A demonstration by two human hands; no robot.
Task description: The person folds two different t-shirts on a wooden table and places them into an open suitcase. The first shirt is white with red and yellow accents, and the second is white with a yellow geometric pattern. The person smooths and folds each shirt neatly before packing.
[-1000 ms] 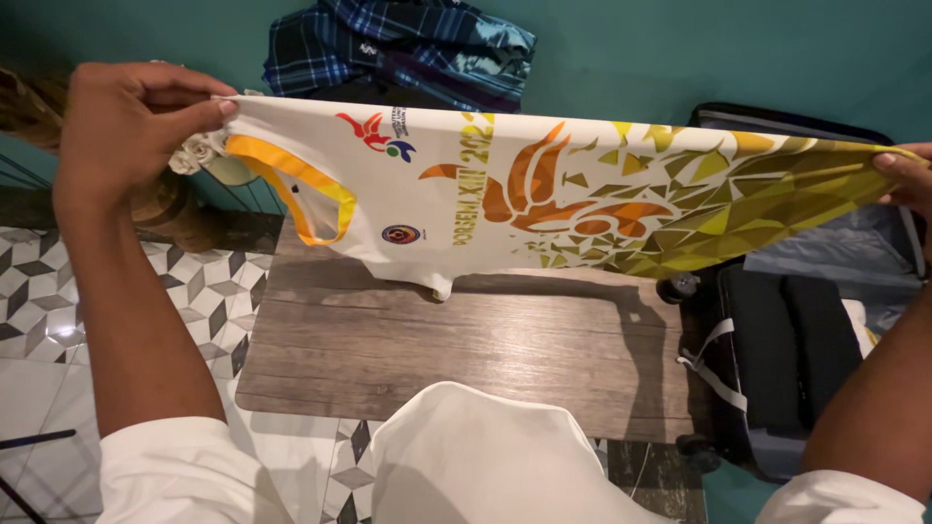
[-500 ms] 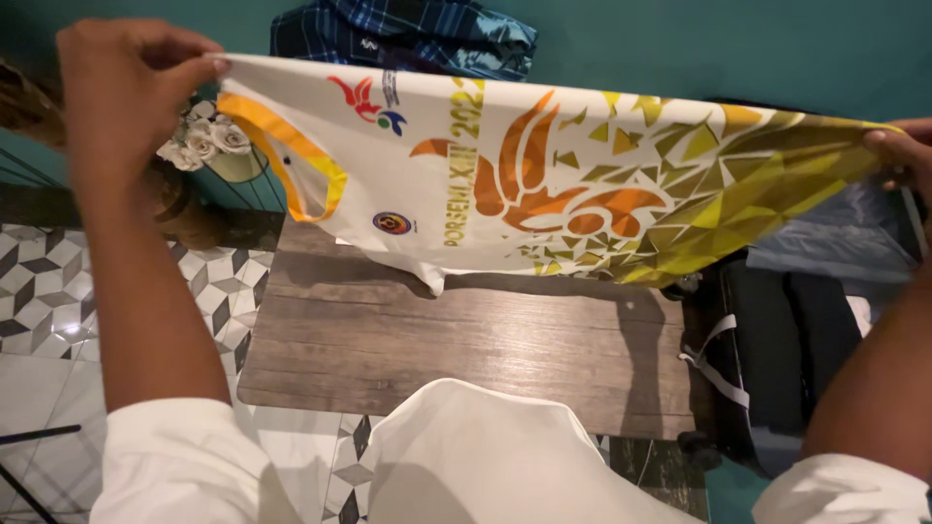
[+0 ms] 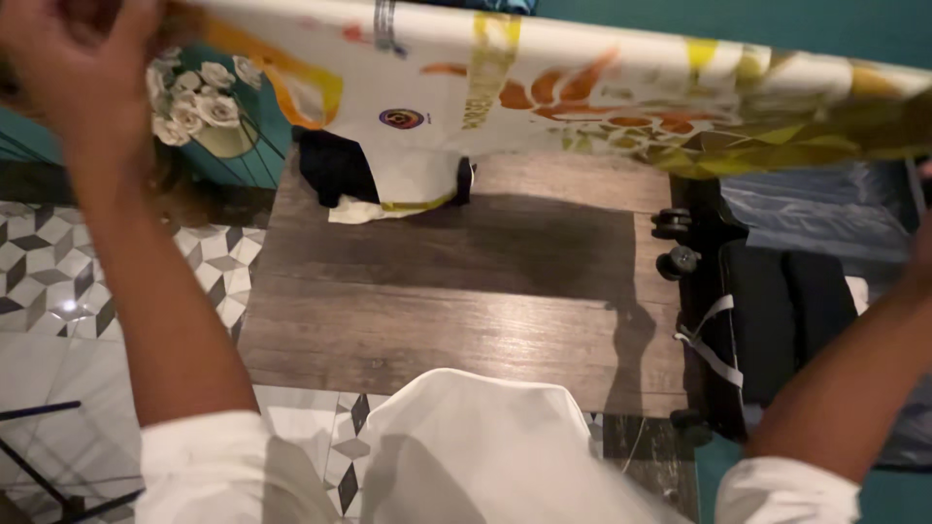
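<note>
Pinching the upper corner of a white sports jersey with orange and yellow geometric print (image 3: 544,87), the left hand (image 3: 83,68) sits at the top left of the view, blurred, its fingers closed on the cloth. Its grip is pressed together on the fabric near the yellow-trimmed armhole. The right hand (image 3: 922,257) shows only as a sliver at the right edge, below the far end of the jersey; whether its grip is closed on the cloth cannot be told, since the fingers are cut off by the frame.

The jersey is stretched wide and raised across the top of the view, held in the air above the wood-grain brown surface (image 3: 466,301), with its lower flap hanging down and just meeting the far part of that surface. A dark folded garment (image 3: 335,165) lies on the surface behind the hanging flap.

At the left, behind the left forearm, a bunch of small white flowers (image 3: 189,97) stands against the teal wall (image 3: 738,19). The floor (image 3: 49,281) beside the surface is tiled in a grey and white geometric pattern. To the right of the surface lies an open dark suitcase with wheels and white straps (image 3: 777,320), its wheels close to the surface edge. White sleeves and a white shirt front (image 3: 466,456) fill the bottom of the view.
</note>
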